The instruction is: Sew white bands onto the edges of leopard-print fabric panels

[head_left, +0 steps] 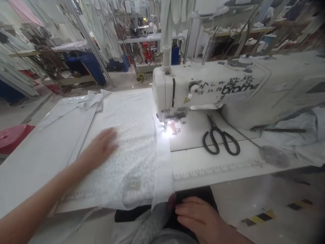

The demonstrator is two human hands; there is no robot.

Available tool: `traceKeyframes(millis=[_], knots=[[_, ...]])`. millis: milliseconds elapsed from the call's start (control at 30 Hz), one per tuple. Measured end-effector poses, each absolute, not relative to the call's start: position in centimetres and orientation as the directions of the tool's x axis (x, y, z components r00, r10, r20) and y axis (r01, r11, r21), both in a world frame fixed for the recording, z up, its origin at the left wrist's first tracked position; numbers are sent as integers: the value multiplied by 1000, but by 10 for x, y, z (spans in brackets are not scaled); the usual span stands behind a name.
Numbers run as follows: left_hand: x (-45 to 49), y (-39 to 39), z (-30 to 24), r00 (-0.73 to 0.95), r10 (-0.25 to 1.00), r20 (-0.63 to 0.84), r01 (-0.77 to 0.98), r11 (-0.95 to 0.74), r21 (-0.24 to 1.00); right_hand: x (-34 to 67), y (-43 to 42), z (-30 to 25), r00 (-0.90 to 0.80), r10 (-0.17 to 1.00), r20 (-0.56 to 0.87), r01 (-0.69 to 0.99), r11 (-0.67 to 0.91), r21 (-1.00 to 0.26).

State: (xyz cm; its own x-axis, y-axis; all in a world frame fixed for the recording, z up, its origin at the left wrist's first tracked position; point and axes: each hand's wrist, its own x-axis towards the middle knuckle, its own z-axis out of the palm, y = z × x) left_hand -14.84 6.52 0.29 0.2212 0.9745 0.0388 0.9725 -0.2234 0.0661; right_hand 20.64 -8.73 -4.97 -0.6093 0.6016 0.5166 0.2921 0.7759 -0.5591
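Observation:
My left hand point(100, 147) lies flat and open on a white lace fabric point(127, 135) spread over the sewing table; the hand is blurred by motion. A plain white strip point(162, 162) runs along the fabric's right edge, under the lit needle point(166, 127) of the white sewing machine point(208, 89). My right hand point(200, 217) rests below the table's front edge, fingers curled against the hanging end of the strip and the grey cloth in my lap; I cannot tell what it grips.
Black scissors point(220, 139) lie on the machine bed right of the needle. A ruler strip point(215, 169) runs along the table's front edge. A red stool point(12, 135) stands at the left. Hanging garments and racks fill the background.

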Motion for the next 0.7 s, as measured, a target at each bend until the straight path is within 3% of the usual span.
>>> traceKeyframes(millis=[33, 100, 167, 233, 300, 367, 567, 700], knots=[[-157, 62, 6, 183, 977, 105, 980, -190, 53, 208, -95, -59, -511, 721, 469, 309, 663, -682], [-155, 47, 12, 225, 947, 228, 970, -241, 42, 205, -101, -76, -271, 933, 235, 303, 314, -900], [-132, 18, 11, 449, 844, 293, 878, -477, 26, 197, -99, -90, -135, 991, -20, 151, 1, -989], [-98, -21, 3, 678, 676, 289, 707, -707, -4, 186, -93, -97, -165, 976, -140, -59, -152, -987], [-64, -59, -11, 802, 531, 273, 556, -831, -15, 175, -90, -97, -226, 958, -179, -181, -221, -958], [-39, -86, -26, 834, 462, 301, 483, -875, 5, 169, -92, -93, -242, 949, -203, -212, -256, -943], [-12, -96, -43, 728, 559, 396, 583, -810, 72, 175, -113, -75, -220, 943, -248, -235, -298, -925], [-9, -89, -40, 732, 544, 410, 575, -816, 55, 180, -118, -70, -204, 945, -255, -236, -301, -924]])
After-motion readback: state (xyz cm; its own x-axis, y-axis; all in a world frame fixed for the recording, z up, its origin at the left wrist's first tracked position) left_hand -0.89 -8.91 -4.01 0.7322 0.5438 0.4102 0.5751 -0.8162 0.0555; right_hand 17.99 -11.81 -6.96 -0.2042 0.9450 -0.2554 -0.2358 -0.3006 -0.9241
